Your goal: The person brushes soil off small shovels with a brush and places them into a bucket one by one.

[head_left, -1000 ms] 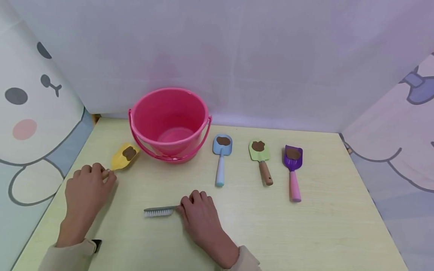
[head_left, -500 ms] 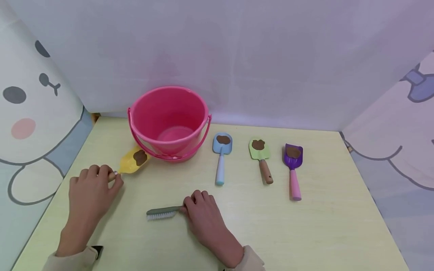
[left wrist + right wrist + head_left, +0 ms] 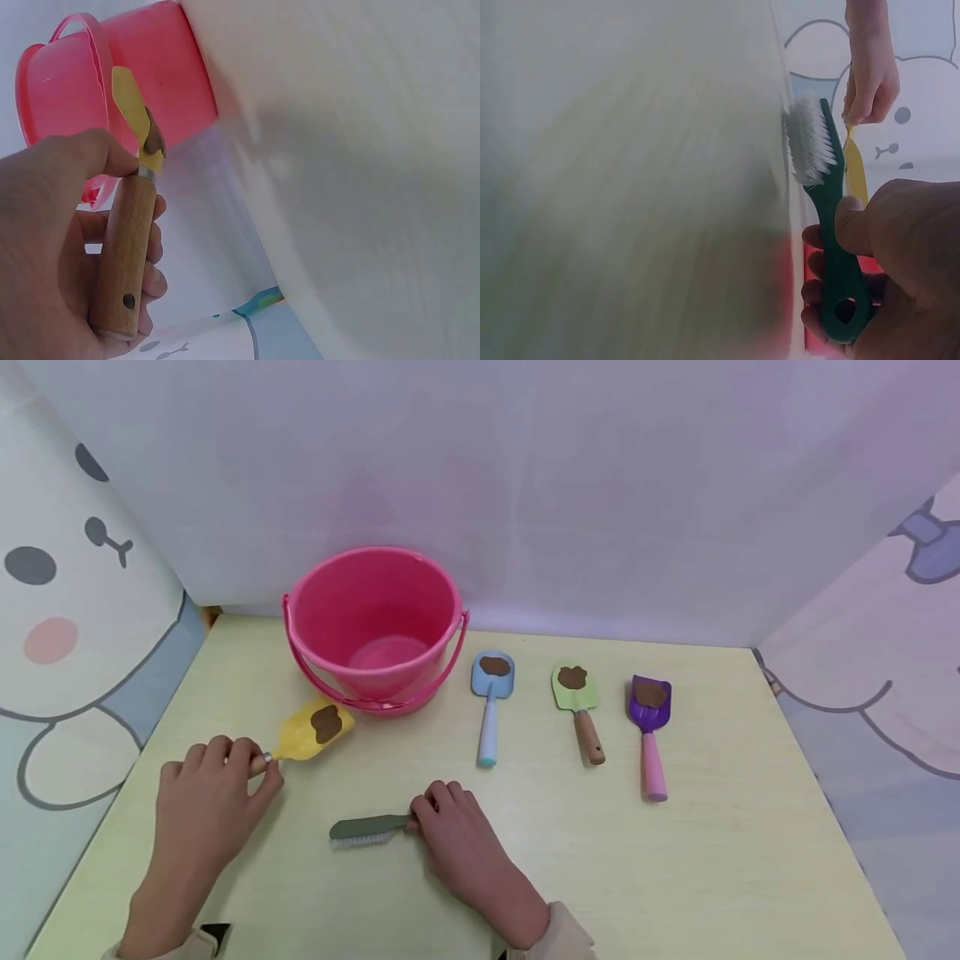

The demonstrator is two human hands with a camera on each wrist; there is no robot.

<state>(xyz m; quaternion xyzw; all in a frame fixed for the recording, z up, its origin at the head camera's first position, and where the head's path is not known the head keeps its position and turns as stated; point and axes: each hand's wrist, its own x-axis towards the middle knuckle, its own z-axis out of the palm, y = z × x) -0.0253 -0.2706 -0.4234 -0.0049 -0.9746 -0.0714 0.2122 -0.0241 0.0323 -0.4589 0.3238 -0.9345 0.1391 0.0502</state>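
Note:
My left hand (image 3: 206,797) grips the wooden handle of a yellow toy trowel (image 3: 298,737), whose blade bears a brown patch (image 3: 326,725). The blade points up and right, just in front of the pink bucket (image 3: 375,683). In the left wrist view my fingers wrap the wooden handle (image 3: 124,251), thumb near its metal collar. Toward the middle of the table, my right hand (image 3: 467,852) holds a green brush (image 3: 369,827) by its handle, white bristles (image 3: 362,840) facing toward me and down. The right wrist view shows the thumb pressed along the green handle (image 3: 841,262).
Right of the bucket, a blue scoop (image 3: 489,718), a green trowel (image 3: 576,693) and a purple scoop with pink handle (image 3: 649,718) lie in a row, each with a brown patch. Printed curtains (image 3: 525,485) stand behind and beside the table (image 3: 712,860).
My left hand has shifted right and slightly nearer me, bringing the yellow trowel away from the left edge. The brush has moved slightly right and rolled, showing more of its green back.

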